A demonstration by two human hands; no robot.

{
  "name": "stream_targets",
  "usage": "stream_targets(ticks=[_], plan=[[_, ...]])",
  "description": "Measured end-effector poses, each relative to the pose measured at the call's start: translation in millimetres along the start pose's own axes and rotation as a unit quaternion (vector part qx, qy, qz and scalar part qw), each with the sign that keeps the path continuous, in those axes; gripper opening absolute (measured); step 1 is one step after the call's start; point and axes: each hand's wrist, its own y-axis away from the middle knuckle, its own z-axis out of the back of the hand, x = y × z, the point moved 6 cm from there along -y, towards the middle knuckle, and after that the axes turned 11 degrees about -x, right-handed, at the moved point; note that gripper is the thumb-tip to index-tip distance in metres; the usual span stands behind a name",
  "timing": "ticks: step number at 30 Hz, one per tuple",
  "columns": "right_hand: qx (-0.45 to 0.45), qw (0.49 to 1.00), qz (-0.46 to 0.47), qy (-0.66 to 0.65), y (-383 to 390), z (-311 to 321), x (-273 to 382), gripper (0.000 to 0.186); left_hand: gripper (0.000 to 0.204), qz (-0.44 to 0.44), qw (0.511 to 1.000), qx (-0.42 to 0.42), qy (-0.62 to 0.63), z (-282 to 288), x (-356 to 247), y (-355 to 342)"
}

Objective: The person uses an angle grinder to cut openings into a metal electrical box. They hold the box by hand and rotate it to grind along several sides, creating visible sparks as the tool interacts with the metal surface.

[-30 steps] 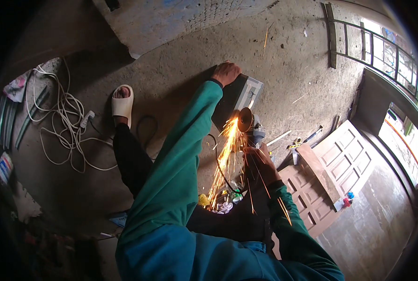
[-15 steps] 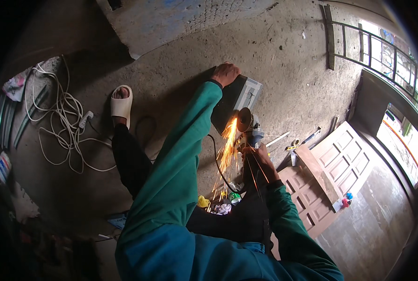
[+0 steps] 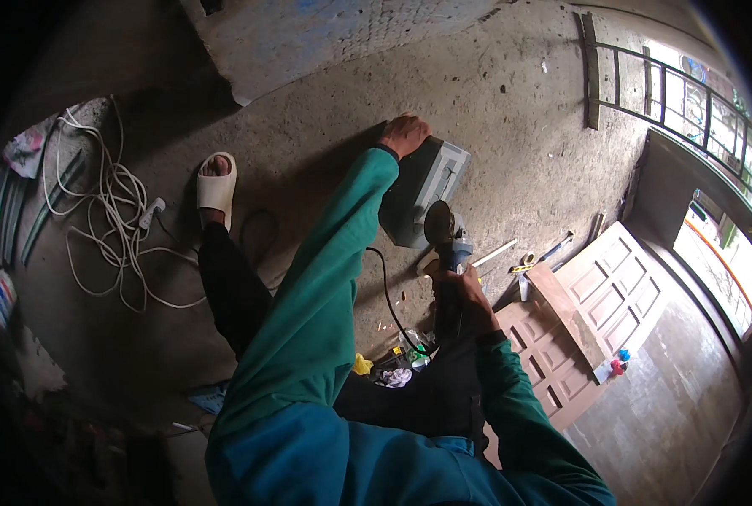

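Observation:
My left hand (image 3: 405, 135) grips the upper end of a dark metal box (image 3: 409, 185) with a paler grey face along its right side, resting on the concrete floor. My right hand (image 3: 468, 295) is closed on an angle grinder (image 3: 454, 251). Its round disc (image 3: 437, 223) is by the lower end of the box; whether it touches cannot be told. No sparks show. A black cord (image 3: 385, 287) curves down beside the grinder to the area by my leg.
Coiled white cable with a socket strip (image 3: 151, 214) lies left beside my sandalled foot (image 3: 215, 192). At right are panelled doors (image 3: 608, 278), assorted hand tools (image 3: 553, 251) and a metal ladder-like frame (image 3: 663, 88). Crumpled rags (image 3: 397, 377) lie below the grinder; a slab (image 3: 325, 34) stands at top.
The stream of orange sparks seen in both earlier frames is gone. The grinder has shifted slightly down from the box. My left hand keeps its grip with little movement.

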Motion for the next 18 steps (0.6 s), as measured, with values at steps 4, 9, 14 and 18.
stream_targets(ticks=[4,9,14,18], plan=[[-0.005,0.998,-0.028,-0.060,29,-1,16,0.023,0.016,0.071,0.993,0.090,-0.001,10,-4,-2],[0.000,0.999,0.001,-0.034,42,23,9,0.021,0.037,0.128,0.982,0.134,0.024,42,-32,2],[0.039,0.995,-0.035,-0.086,44,26,-9,0.028,0.038,0.261,0.950,0.155,0.077,101,11,120],[-0.029,0.987,-0.041,-0.154,32,56,-40,0.021,0.015,0.189,0.934,0.303,-0.015,166,-5,195]])
